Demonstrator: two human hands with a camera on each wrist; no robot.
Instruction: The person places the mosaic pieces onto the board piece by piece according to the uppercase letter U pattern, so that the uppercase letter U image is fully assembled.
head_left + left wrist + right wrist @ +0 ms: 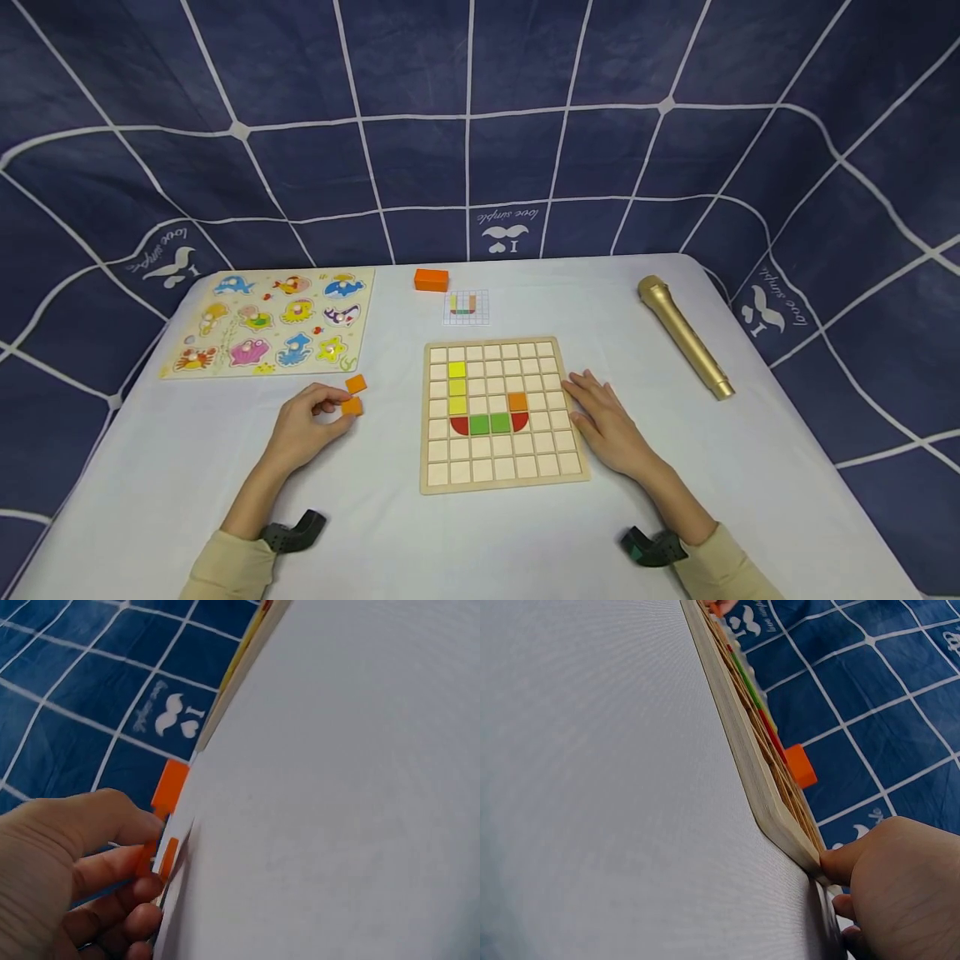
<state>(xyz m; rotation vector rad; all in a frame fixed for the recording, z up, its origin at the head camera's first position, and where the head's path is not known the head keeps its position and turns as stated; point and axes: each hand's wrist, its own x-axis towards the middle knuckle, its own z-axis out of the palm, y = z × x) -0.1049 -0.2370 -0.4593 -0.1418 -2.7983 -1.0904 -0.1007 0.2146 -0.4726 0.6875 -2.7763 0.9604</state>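
Note:
My left hand [306, 425] pinches a small orange square tile [352, 407] between thumb and finger, left of the board. Just beyond it a second orange tile [356, 383] lies on the white cloth. The left wrist view shows the pinched tile [145, 859] edge-on, partly covered by fingers. A wooden grid board [480, 470] holds three yellow squares [457, 387], two red quarter-rounds [460, 426], two green squares [479, 424] and one orange square [517, 402]. With fingers extended, my right hand [609, 427] rests at the board's right edge; its thumb touches the wooden rim [754, 787].
Behind the board lie a small pattern card [467, 308] and an orange block [431, 280]. A sea-animal knob puzzle [273, 321] takes up the back left. On the right lies a gold microphone [686, 337]. Blue gridded cloth [420, 158] hangs behind the table.

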